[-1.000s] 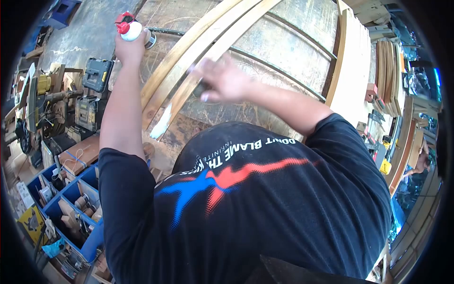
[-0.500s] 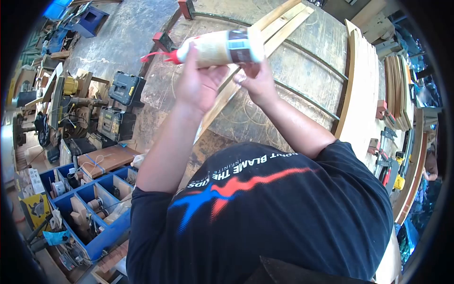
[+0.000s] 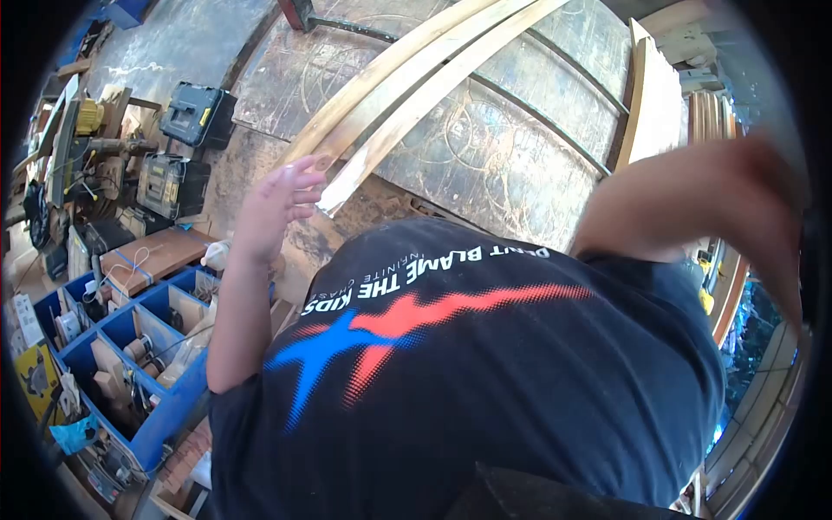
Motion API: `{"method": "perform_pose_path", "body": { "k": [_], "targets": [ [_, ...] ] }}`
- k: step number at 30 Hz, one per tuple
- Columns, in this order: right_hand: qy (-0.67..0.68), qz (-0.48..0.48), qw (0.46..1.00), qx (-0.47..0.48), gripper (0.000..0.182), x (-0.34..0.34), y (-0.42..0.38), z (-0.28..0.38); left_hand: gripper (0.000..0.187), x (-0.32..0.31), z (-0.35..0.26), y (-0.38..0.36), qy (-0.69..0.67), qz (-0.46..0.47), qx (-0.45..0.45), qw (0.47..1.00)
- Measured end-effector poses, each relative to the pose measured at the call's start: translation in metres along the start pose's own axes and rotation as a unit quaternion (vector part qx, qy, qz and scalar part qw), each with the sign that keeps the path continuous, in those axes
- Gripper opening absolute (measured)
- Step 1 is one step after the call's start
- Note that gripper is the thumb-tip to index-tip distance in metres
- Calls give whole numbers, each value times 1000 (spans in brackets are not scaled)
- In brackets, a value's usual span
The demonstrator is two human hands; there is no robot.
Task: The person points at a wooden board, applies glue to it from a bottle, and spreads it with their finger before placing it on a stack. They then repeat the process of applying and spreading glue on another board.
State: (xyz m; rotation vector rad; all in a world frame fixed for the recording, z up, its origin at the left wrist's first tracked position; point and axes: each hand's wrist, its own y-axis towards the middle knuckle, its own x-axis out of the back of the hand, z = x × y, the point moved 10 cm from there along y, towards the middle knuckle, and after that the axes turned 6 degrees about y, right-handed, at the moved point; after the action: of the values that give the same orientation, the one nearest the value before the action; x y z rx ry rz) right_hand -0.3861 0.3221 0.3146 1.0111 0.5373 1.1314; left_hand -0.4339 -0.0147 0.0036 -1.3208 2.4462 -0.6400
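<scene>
My left hand (image 3: 286,198) is raised at the near ends of the wooden strips, its fingers loosely bent and apart, with nothing visible in it. Its fingertips overlap the lower end of a pale strip (image 3: 390,139). Another long strip (image 3: 394,65) lies beside it, the two running diagonally over the worn work table (image 3: 485,147). My right arm (image 3: 676,195) swings up close to the camera on the right, and its hand is smeared by motion and lost toward the dark edge. No glue bottle shows in this view.
Dark metal bars (image 3: 546,108) cross the table. More boards (image 3: 654,104) stand along its right side. To the left are black tool cases (image 3: 198,114), a blue divided box (image 3: 160,425) of small parts and a brown wooden lid (image 3: 156,256).
The white bottle with the red nozzle, held in both hands before, is out of view. My left hand has dropped lower left; my right arm has swung far right.
</scene>
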Motion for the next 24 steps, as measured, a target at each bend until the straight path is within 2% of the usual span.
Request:
{"method": "perform_pose_path", "body": {
  "k": [2, 4, 5, 6, 7, 10, 11, 12, 13, 14, 15, 16, 17, 19, 20, 22, 24],
  "targets": [
    [-66, 81, 992, -70, 86, -51, -47, -31, 43, 32, 6, -6, -53, -46, -41, 997],
    [-93, 136, 976, -142, 89, -90, -90, -57, 45, 28, -16, -35, 52, -60, -129, 988],
    [-82, 147, 974, -149, 91, -102, -90, -56, 48, 27, -42, -34, 105, -75, -199, 971],
    [-67, 153, 972, -166, 93, -114, -86, -47, 56, 18, -55, -38, 101, -50, -261, 959],
    [-53, 158, 964, -206, 94, -124, -81, -39, 57, 7, -74, -45, 145, -67, -300, 941],
    [-76, 186, 902, -381, 79, -160, -89, -49, 58, -33, -143, -49, 250, -133, -443, 851],
    [-13, 160, 914, -372, 82, -172, -95, -59, 62, -40, -146, -33, 219, -74, -419, 878],
    [33, 84, 950, -298, 89, -178, -89, -51, 67, -47, -150, -12, 187, -17, -394, 900],
    [68, 37, 955, -288, 92, -175, -88, -50, 72, -51, -154, 4, 156, 37, -368, 916],
    [103, -8, 956, -274, 96, -173, -89, -48, 70, -52, -156, 15, 232, 28, -342, 910],
    [126, -28, 935, -330, 95, -171, -97, -55, 69, -53, -155, 25, 309, 21, -314, 897],
    [122, -72, 927, -347, 73, -165, -110, -66, 73, -55, -154, 33, 277, 19, -330, 902],
    [172, -51, 926, -332, 59, -161, -125, -83, 69, -58, -152, 38, 286, 25, -333, 898],
    [267, -89, 898, -337, 58, -156, -137, -96, 63, -66, -152, 45, 305, 39, -341, 888],
    [321, -90, 877, -347, 60, -156, -142, -103, 60, -76, -156, 46, 200, 81, -377, 901],
    [426, -89, 825, -360, 65, -158, -150, -114, 57, -92, -157, 50, -19, 159, -421, 893],
    [351, -188, 839, -372, 64, -140, -167, -129, 56, -96, -149, 66, 25, 141, -414, 899]
  ]
}}
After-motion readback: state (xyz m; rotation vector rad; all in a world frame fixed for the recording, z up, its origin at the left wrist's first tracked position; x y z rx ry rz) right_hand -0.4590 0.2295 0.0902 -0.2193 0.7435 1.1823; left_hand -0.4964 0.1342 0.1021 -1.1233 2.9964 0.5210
